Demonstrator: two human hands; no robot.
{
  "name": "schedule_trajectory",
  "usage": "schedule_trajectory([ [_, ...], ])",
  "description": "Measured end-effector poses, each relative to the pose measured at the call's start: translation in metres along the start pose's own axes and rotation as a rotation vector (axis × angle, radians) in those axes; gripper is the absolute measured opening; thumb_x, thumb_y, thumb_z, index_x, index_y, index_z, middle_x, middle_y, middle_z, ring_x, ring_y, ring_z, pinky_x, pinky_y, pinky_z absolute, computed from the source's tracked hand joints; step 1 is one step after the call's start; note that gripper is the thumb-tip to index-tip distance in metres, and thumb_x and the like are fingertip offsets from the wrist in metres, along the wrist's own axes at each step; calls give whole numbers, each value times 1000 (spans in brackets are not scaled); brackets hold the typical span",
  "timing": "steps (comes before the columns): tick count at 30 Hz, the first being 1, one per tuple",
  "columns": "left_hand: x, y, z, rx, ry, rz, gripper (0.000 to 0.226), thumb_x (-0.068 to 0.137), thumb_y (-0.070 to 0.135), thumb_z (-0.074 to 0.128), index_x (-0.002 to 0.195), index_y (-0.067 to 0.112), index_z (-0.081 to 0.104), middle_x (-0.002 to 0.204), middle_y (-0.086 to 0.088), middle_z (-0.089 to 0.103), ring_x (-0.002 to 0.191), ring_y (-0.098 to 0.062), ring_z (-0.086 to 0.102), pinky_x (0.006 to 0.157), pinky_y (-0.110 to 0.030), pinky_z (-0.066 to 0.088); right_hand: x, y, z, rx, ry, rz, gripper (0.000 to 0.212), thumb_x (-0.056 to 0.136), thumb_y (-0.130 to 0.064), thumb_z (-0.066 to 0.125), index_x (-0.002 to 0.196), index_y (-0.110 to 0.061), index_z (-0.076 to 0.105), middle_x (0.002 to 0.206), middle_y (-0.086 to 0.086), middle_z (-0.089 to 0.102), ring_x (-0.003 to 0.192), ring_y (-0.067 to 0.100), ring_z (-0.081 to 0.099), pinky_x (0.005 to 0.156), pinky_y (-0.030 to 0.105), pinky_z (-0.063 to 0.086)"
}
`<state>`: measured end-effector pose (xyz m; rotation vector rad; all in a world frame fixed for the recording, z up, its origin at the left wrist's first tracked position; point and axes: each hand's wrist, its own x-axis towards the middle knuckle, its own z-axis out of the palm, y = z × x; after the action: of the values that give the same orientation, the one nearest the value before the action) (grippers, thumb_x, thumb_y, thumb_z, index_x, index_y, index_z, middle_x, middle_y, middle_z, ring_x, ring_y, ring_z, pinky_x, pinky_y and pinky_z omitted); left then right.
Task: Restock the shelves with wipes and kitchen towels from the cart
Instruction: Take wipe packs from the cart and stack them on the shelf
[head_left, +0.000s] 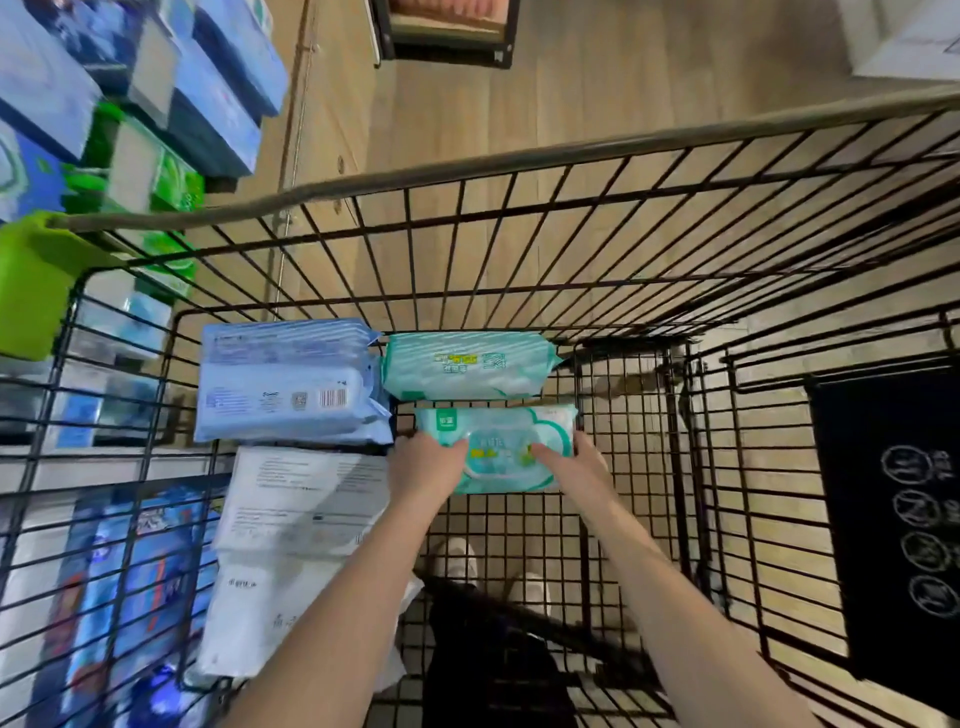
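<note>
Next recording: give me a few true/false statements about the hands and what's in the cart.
1. The left hand and the right hand both grip one teal pack. True.
2. That pack is the only thing in the cart. False: a second teal pack, blue packs and white packs lie there too.
3. The blue packs lie left of both teal packs. True.
4. The gripped pack is already on a shelf. False: it is inside the cart.

Wipes packs (470, 365) in cart (519, 249)
</note>
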<state>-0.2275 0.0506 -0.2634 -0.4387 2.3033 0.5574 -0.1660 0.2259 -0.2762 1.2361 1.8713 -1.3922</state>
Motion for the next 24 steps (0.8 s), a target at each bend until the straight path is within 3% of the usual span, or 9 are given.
schedule_trajectory([
  [2,-6,-1,5,-13,4,29,43,89,46,57,109,8,62,114,-18,57,104,-33,55,86,-35,46,-3,8,-6,46,-20,43,53,83,-35,72,129,-20,51,121,0,59,97,14,63,76,29,56],
  [4,-14,0,11,-48,4,53,41,89,42,57,114,10,58,114,-15,55,103,-32,55,85,-36,47,-7,17,-12,71,-46,74,45,85,-26,71,124,-12,54,106,0,63,84,9,63,58,17,51],
  [5,-17,0,14,-66,-3,59,41,89,41,57,117,11,54,114,-13,56,102,-31,56,85,-37,48,-9,22,-15,95,-63,87,42,85,-23,71,121,-9,56,100,-1,65,81,8,64,57,17,51],
  [10,-21,-2,20,-139,-36,111,29,93,37,54,114,16,49,105,-1,60,86,-19,54,68,-29,41,-6,34,-18,196,-121,133,56,77,-25,78,125,-11,52,109,5,66,91,15,67,58,22,55],
  [12,-21,-3,21,-176,-33,112,28,94,34,54,115,16,49,103,2,60,85,-17,54,62,-26,39,-2,39,-15,210,-98,122,62,73,-26,80,126,-11,53,108,6,68,90,18,69,66,29,59],
  [14,-22,-4,23,-212,-8,100,28,93,33,56,115,16,51,106,2,60,88,-17,56,64,-27,42,-2,42,-14,230,-72,101,62,71,-23,82,126,-12,55,101,4,70,86,18,70,72,34,59],
  [17,-29,-6,26,-240,-8,96,28,90,35,57,114,20,53,109,2,61,93,-17,60,71,-31,49,-13,41,-18,280,-63,71,67,73,-17,81,132,-12,50,98,0,69,83,15,69,64,28,57],
  [20,-40,-5,23,-308,-27,98,26,92,29,56,116,20,53,110,2,61,92,-14,60,59,-22,41,-24,35,-29,294,-50,50,75,71,-16,82,135,-12,43,94,0,67,77,14,69,55,25,56],
  [24,-54,7,8,-393,-58,163,17,92,23,56,108,26,55,106,6,65,90,-13,60,74,-30,48,-36,32,-48,392,-140,101,74,60,-26,82,124,-4,52,96,7,74,82,20,73,63,30,59],
])
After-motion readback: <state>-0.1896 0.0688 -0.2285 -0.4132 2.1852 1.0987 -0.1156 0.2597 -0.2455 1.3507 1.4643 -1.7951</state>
